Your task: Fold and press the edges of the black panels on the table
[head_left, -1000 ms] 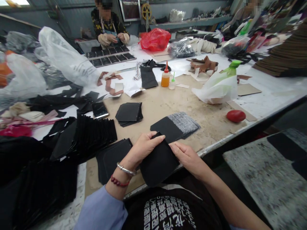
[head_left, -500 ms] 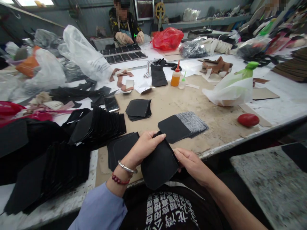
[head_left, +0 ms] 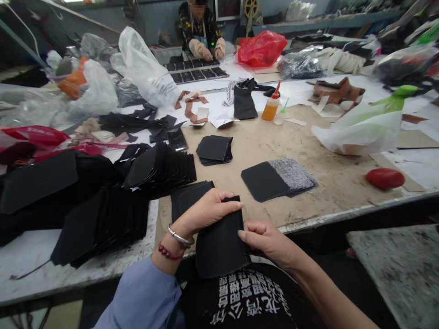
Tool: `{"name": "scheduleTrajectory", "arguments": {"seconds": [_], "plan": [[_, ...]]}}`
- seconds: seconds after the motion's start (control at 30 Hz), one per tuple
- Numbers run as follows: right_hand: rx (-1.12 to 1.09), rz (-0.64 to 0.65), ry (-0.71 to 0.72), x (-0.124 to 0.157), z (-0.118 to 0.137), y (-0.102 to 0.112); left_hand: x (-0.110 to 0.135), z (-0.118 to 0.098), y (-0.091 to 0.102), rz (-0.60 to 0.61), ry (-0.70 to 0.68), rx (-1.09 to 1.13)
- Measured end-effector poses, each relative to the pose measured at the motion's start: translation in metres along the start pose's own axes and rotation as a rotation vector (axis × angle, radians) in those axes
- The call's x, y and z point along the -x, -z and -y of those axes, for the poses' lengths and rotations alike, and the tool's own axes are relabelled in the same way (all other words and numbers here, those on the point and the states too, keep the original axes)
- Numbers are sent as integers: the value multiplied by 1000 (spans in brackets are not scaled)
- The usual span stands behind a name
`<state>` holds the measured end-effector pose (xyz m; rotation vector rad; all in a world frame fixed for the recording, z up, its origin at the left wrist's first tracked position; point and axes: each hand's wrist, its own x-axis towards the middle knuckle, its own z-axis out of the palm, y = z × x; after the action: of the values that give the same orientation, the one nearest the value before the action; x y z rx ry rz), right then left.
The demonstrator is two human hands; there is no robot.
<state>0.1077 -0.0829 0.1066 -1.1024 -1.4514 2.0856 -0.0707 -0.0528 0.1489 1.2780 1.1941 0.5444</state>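
Observation:
A black fabric panel (head_left: 221, 246) with rounded lower corners is held over my lap at the table's front edge. My left hand (head_left: 212, 208) grips its top edge, thumb across the front. On its right edge my right hand (head_left: 262, 237) pinches with thumb and finger; the fingertips behind are hidden. Partly under my left forearm lies a stack of black panels (head_left: 185, 198). Ahead are a small black pile (head_left: 214, 148) and a fanned stack of black panels with grey speckled backs (head_left: 264, 180).
Thick black stacks (head_left: 82, 233) stand at the left. A red oval object (head_left: 384, 178) lies near the right edge. Farther back are an orange glue bottle (head_left: 270, 106), a white-green plastic bag (head_left: 363, 130) and a red bag (head_left: 262, 48). Across the table a co-worker (head_left: 200, 34) handles dark pieces.
The held panel has turned to hang more upright, and my right hand has shifted slightly down along its right edge. The view has swung left, so the table's things appear farther right.

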Motion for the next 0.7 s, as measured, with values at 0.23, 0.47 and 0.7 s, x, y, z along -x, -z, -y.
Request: {"name": "scheduleTrajectory", "arguments": {"seconds": [0.23,0.47,0.7], "plan": [[252,-70,98,-34,5,-40,13,12,45,-247,-45,-332],[1072,-407,38,-60,23,-47,-13,34,58,-639,-153,-967],[1155,-438,-17,-51,24,-35,-24,87,29,-627,-326,-1216]]}}
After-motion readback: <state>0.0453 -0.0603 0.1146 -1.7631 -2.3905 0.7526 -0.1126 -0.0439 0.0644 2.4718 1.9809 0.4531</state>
